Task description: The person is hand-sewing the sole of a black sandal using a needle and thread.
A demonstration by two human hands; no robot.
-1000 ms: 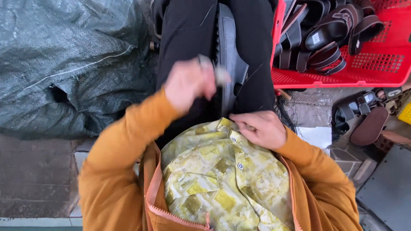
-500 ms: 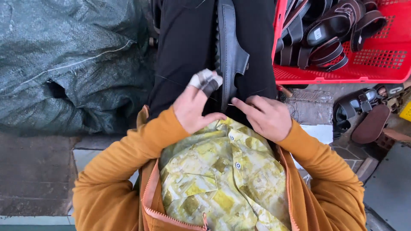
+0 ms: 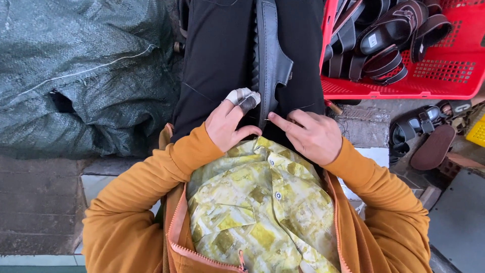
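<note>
Black leather sandal sole point(image 3: 269, 55) on edge across lap. Left hand point(image 3: 228, 124), fingertips taped, pinches its near end; right hand point(image 3: 309, 135) fingers touch there. Strap attached; stitching progress unclear. Finished sandals fill red crate point(image 3: 454, 76), far right.

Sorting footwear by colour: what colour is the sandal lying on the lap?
Black sandal, clearest in the head view.

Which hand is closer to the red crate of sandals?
Right. The right hand rests on the lap just below-left of the red crate; the left hand lies farther left, beyond the black sandal.
</note>
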